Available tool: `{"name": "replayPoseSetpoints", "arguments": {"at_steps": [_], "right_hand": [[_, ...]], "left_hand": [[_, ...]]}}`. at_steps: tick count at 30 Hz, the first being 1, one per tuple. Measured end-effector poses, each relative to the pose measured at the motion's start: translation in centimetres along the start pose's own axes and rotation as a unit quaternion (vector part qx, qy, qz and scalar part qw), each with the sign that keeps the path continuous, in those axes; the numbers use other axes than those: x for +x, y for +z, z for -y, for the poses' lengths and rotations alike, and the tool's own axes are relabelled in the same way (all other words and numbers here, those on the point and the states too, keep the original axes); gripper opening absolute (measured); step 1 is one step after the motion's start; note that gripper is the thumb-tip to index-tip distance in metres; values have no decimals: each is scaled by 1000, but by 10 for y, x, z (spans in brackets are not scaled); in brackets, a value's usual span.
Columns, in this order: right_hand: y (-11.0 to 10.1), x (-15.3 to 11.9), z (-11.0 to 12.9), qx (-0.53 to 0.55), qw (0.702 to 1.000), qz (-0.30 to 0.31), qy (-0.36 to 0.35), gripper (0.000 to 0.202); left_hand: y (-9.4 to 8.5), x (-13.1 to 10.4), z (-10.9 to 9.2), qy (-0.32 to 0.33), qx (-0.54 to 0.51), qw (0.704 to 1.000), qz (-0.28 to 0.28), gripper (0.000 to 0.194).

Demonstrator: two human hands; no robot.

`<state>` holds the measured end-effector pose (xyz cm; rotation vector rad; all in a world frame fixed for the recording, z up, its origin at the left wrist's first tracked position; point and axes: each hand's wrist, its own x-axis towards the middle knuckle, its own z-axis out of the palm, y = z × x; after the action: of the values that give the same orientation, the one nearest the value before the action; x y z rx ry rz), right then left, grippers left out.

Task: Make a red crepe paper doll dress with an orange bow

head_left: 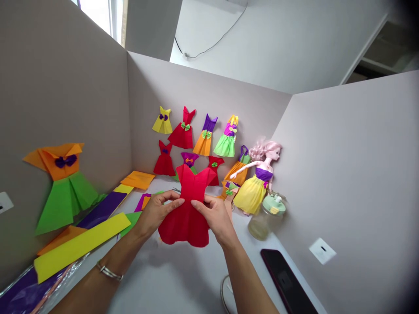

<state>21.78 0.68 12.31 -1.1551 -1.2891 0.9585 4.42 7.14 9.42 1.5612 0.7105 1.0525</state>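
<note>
A red paper dress with a pointed neckline and a flared skirt is held upright over the table in front of me. My left hand pinches its waist on the left, thumb on the front and fingers behind. On the other side my right hand grips the waist in the same way. Both thumb tips lie close together on the red paper. The fingers behind the dress are partly hidden. A bracelet circles my left wrist.
Several small paper dresses hang on the back panel. At right are a doll, a glass jar and a phone. Yellow and purple paper strips lie at left, beneath an orange-green dress.
</note>
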Motion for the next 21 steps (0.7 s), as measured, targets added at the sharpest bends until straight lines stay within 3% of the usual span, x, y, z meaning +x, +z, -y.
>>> {"name": "replayPoseSetpoints", "arguments": {"at_steps": [3,9,21], "right_hand": [[1,0,0,9,1000,-1,10,32],[1,0,3,-91,995,-45,-22,24],[-5,4,-2,-79,995,-45,-47,25]], "left_hand": [[1,0,1,8,4,1000,5,23],[3,0,3,10,-3,1000,19,22],[1,-1,1,-23,-18,1000,3,27]]}}
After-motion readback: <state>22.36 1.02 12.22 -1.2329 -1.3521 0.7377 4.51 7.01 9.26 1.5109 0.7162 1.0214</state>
